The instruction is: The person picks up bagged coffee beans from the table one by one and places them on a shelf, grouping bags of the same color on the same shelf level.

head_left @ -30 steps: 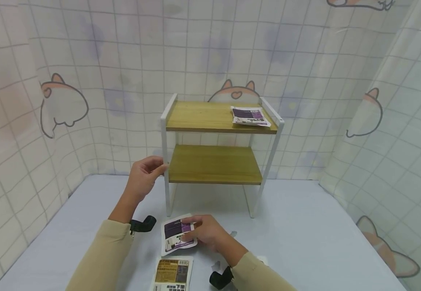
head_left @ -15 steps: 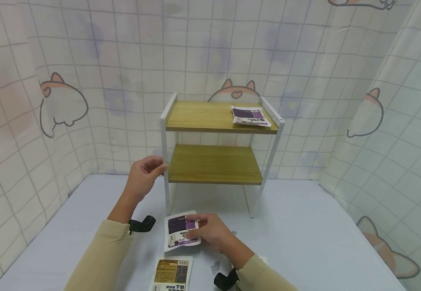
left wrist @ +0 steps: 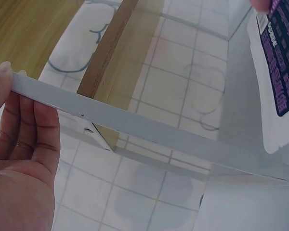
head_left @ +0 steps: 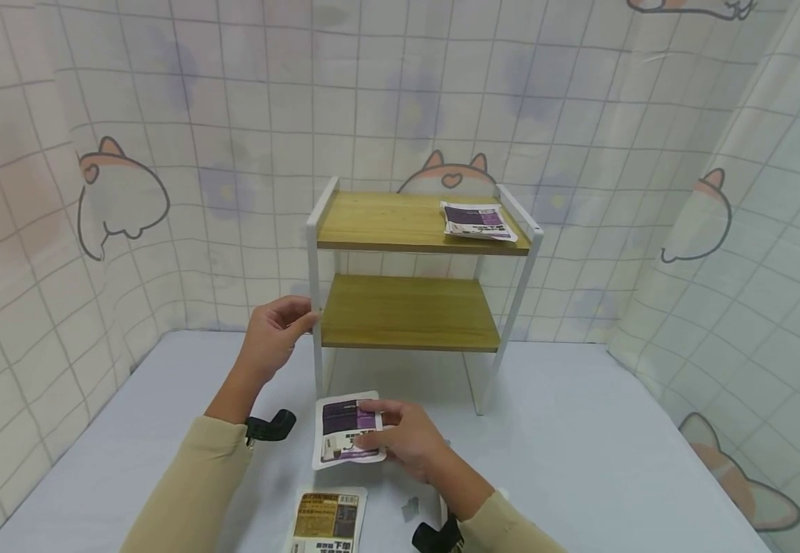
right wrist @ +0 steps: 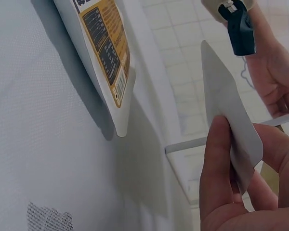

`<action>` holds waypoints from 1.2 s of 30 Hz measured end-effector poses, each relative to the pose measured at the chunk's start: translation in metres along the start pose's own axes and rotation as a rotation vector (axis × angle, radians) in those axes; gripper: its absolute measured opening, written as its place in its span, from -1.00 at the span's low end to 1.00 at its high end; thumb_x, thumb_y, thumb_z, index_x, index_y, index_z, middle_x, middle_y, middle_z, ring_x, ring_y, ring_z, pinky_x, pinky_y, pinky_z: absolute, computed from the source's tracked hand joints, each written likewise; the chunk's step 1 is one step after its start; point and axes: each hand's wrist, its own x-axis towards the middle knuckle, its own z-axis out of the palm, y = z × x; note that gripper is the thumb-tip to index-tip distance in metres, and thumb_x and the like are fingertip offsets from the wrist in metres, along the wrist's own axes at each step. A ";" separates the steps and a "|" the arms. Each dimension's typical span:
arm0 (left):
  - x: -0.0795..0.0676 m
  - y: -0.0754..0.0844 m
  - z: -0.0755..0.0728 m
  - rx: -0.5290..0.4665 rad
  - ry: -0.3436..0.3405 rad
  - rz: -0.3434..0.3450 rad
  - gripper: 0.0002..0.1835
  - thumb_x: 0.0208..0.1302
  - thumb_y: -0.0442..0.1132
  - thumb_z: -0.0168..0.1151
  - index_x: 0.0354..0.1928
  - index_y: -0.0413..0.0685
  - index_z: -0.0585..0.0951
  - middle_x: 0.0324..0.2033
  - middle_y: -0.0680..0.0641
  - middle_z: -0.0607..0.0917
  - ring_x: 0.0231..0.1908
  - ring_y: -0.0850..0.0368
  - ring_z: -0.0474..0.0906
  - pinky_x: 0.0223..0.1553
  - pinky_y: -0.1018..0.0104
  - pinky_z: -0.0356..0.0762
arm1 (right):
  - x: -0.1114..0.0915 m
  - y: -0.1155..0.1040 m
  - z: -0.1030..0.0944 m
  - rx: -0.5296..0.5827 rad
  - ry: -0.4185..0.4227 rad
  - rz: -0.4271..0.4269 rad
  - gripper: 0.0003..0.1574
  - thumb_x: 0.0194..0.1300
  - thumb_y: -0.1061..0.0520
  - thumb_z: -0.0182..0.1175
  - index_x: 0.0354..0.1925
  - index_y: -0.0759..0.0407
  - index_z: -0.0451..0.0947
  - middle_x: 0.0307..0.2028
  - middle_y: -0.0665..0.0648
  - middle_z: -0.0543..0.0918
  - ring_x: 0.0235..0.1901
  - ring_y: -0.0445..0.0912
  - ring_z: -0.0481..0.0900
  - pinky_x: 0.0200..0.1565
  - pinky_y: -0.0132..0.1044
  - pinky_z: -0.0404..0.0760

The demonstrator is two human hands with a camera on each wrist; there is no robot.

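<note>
My left hand (head_left: 272,334) grips the left front leg (left wrist: 149,127) of a two-tier shelf rack with white legs; in the left wrist view the fingers lie behind the leg. My right hand (head_left: 407,442) pinches a flat white packet (head_left: 334,422) with a purple label by its right edge, thumb on one face and fingers on the other. It is held tilted in front of the rack's foot. Below it on the table lies a second packet (head_left: 327,522), with a yellow-brown label, cut off by the frame. Its barcode end shows in the right wrist view.
Purple-labelled packaging (head_left: 479,221) lies at the right of the rack's upper wooden board (head_left: 379,219). Beneath is the lower wooden board (head_left: 407,311). The table (head_left: 580,438) is covered in white, with a small grey patch (head_left: 410,508) near my right wrist. A checked curtain (head_left: 248,92) surrounds it.
My right hand has carried the purple-labelled packet slightly away from me and to the right, toward the rack. My left hand stays on the leg.
</note>
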 end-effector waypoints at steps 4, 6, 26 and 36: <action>0.000 0.000 0.000 0.000 0.000 0.001 -0.70 0.42 -0.08 0.32 0.01 -0.13 0.72 -0.15 -0.14 0.74 -0.13 -0.09 0.64 -0.01 0.19 0.71 | -0.006 -0.005 0.001 -0.003 0.005 -0.015 -0.24 0.10 0.41 0.47 0.28 0.12 0.59 0.09 0.25 0.67 -0.14 -0.01 0.75 -0.10 -0.16 0.78; 0.000 0.000 0.000 0.001 -0.001 0.001 -0.71 0.43 -0.09 0.32 0.00 -0.16 0.72 -0.15 -0.19 0.73 -0.11 -0.16 0.63 -0.03 0.26 0.70 | -0.007 -0.006 0.000 -0.002 0.006 -0.019 -0.23 0.11 0.41 0.47 0.29 0.11 0.58 0.10 0.25 0.67 -0.14 -0.01 0.75 -0.10 -0.16 0.78; -0.001 0.001 0.000 -0.005 -0.010 0.009 -0.69 0.40 -0.06 0.33 0.03 -0.11 0.72 -0.10 -0.18 0.75 -0.18 0.12 0.65 -0.09 0.43 0.66 | -0.022 -0.026 -0.009 0.028 -0.017 -0.064 -0.23 0.13 0.36 0.48 0.31 0.09 0.57 0.17 0.23 0.63 -0.11 -0.01 0.74 -0.06 -0.16 0.77; 0.002 -0.002 0.001 -0.005 -0.002 0.005 -0.70 0.41 -0.11 0.34 0.00 -0.18 0.71 -0.14 -0.22 0.74 -0.21 0.18 0.64 -0.13 0.46 0.64 | -0.032 -0.043 -0.010 0.046 -0.047 -0.098 -0.28 0.14 0.35 0.48 0.28 0.12 0.59 0.19 0.25 0.58 -0.08 -0.02 0.72 -0.05 -0.17 0.76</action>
